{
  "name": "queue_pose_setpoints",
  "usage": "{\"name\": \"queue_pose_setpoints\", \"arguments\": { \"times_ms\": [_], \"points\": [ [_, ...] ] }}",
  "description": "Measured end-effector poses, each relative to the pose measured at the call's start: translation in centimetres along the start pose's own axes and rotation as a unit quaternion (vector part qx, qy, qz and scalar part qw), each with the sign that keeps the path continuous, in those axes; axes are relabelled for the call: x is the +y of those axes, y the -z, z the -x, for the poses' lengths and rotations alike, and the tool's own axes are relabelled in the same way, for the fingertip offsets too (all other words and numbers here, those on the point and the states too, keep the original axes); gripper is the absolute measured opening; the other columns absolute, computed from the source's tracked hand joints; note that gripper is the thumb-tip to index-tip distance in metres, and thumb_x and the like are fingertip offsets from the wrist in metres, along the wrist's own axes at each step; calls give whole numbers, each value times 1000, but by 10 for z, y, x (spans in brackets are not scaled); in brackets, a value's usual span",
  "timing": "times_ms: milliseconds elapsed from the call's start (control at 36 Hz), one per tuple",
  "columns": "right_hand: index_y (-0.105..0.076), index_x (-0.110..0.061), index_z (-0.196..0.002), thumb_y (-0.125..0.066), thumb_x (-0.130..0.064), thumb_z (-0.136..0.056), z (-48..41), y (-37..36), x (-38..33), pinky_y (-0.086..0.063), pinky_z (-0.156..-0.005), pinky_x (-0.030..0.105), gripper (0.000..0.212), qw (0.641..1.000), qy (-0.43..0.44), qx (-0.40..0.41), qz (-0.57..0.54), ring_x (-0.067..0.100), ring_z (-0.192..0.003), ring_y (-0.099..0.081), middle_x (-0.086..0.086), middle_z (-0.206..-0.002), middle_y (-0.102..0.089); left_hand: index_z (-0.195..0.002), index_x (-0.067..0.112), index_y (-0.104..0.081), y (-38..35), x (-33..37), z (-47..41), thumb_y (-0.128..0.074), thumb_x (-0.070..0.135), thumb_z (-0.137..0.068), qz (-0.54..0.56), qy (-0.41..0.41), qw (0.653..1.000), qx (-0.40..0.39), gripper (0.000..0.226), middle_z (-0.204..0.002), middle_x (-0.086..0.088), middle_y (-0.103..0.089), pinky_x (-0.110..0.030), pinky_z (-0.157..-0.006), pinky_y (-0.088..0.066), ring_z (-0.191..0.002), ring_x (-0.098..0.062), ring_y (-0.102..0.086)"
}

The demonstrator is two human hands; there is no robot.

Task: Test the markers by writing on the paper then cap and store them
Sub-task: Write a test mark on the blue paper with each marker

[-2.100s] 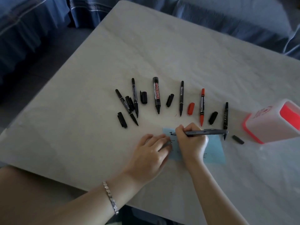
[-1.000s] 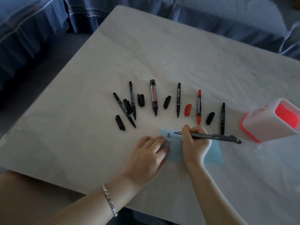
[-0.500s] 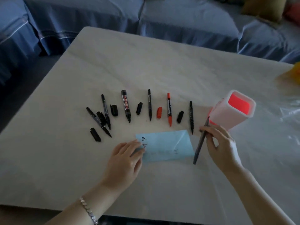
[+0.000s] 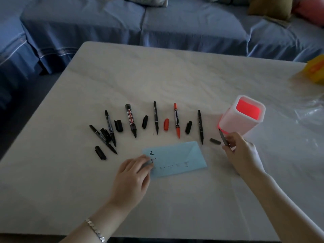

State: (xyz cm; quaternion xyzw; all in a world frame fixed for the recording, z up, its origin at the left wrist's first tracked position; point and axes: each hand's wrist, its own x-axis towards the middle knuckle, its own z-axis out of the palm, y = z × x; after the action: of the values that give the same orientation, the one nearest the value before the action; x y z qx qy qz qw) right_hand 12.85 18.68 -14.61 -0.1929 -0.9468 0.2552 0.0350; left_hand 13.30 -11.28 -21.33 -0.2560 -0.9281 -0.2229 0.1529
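Note:
A light blue paper (image 4: pixel 177 157) with black marks lies on the table, and my left hand (image 4: pixel 134 174) rests flat on its left edge. My right hand (image 4: pixel 241 152) grips a thin dark marker (image 4: pixel 223 137), tip pointing up toward the pen holder (image 4: pixel 242 116), a white cup with a red inside. A loose dark cap (image 4: pixel 215 141) lies just left of that hand. Uncapped markers lie in a row beyond the paper: several black ones, a thick whiteboard marker (image 4: pixel 131 120) and a red marker (image 4: pixel 176 120). Loose caps lie between them, one of them red (image 4: pixel 166 124).
The pale table (image 4: pixel 175 81) ends at a front edge near me. A blue-covered sofa (image 4: pixel 140 21) runs behind it. A yellow object (image 4: pixel 315 69) and a clear plastic bag (image 4: pixel 310 111) sit at the far right.
My right hand left the paper and carried the marker right, toward the pen holder, turning it tip up. The camera view lifted. My left hand stayed on the paper.

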Motion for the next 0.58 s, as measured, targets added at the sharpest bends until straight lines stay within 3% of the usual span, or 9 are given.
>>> {"name": "queue_pose_setpoints", "arguments": {
  "times_ms": [194, 278, 417, 528, 583],
  "points": [
    [-64, -11, -110, -58, -11, -86, -1, -2, 3, -48, -79, 38, 24, 999, -36, 3, 13, 34, -91, -59, 14, -105, -66, -90, 9, -74, -1, 1, -1, -47, 19, -82, -2, -7, 1000, 13, 30, -100, -7, -70, -29, -86, -41, -99, -13, -53],
    [-64, -11, -112, -57, -13, -88, -1, -1, -2, -47, -82, 36, 25, 999, -32, 20, 11, 32, -96, -59, 14, -109, -65, -90, 10, -75, 0, 1, -1, -48, 20, -82, -3, -4, 1000, 11, 29, -101, -6, -70, -29, -87, -42, -96, -15, -62],
    [-67, -9, -101, -58, -17, -87, -10, -6, -29, -45, -75, 33, 18, 999, 14, 42, -12, 29, -86, -58, 11, -99, -67, -89, 11, -74, 0, 2, -1, -49, 20, -83, -16, -2, 1000, 1, 27, -99, -6, -71, -32, -86, -43, -90, -20, -68],
    [-65, -6, -100, -60, -25, -85, -28, -20, -52, -51, -76, 36, 24, 999, -21, -23, 13, 34, -88, -60, 13, -94, -67, -89, 12, -73, -1, 1, -1, -50, 19, -83, -20, -11, 1000, 0, 25, -99, -4, -71, -32, -86, -43, -91, -20, -68],
    [-63, -2, -89, -60, -30, -84, -40, -28, -59, -51, -64, 34, 29, 995, -57, -76, 34, 34, -79, -60, 14, -83, -66, -89, 12, -73, -1, 1, -1, -50, 18, -83, -16, -11, 1000, 3, 24, -99, -3, -71, -32, -86, -43, -92, -19, -68]
  ]
}}
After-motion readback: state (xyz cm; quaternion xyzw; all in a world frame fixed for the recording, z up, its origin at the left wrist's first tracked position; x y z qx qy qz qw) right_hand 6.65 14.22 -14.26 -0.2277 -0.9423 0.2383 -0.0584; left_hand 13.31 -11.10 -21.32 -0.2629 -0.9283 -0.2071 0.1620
